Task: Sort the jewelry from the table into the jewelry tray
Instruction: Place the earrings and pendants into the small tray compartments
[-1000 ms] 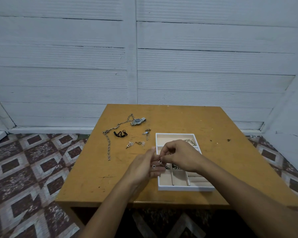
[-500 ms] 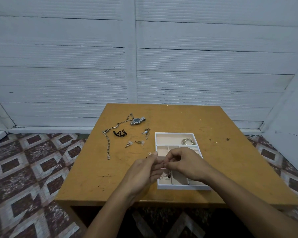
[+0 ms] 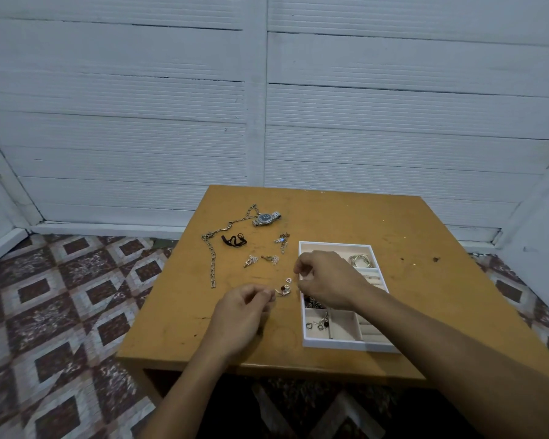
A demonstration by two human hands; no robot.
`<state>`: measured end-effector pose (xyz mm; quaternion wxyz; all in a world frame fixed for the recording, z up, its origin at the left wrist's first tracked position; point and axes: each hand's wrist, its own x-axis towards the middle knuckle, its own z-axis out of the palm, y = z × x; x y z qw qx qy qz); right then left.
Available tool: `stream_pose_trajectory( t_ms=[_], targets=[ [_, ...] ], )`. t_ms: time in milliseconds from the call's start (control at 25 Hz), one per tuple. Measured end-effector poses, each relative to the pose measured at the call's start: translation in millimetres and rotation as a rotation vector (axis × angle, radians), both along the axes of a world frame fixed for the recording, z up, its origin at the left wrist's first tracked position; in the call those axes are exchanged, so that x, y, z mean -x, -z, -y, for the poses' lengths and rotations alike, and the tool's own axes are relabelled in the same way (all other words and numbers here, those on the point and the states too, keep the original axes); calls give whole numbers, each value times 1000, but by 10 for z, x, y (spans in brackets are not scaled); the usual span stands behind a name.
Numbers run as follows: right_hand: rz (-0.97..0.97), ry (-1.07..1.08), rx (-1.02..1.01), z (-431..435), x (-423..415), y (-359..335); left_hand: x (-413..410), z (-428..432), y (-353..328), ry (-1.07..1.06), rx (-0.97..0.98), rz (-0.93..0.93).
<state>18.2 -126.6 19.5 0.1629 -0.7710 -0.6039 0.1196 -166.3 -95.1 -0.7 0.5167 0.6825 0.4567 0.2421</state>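
While my hands meet at the left edge of the jewelry tray point(image 3: 346, 346), a charm chain point(image 3: 283, 291) hangs between them.
My left hand point(image 3: 244, 312) pinches one end of it above the table point(image 3: 393, 223); my right hand point(image 3: 328, 280) has curled fingers beside its heart charm, and I cannot tell if they grip. The wristwatch point(image 3: 265, 218), necklace point(image 3: 213, 264) and earrings point(image 3: 261, 260) lie left of the tray, and bangles point(image 3: 360, 260) sit in its far right compartment.

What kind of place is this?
Likely a plain room in a home: a small wooden table stands on patterned floor tiles before white panelled walls, holding a jewelry tray.
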Motion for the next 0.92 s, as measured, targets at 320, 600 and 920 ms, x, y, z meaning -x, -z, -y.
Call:
stream_pose_trajectory(
  t_ms=[320,600,920],
  targets=[
    [360,-151,214,-378,209,35,117,-197,113,2,-263,-136],
    [336,-163,274,-413,271,75,61,-275,131,58,-224,-82],
    [468,-208,319,-369,246,125,-24,-257,106,-24,-38,108]
  ],
)
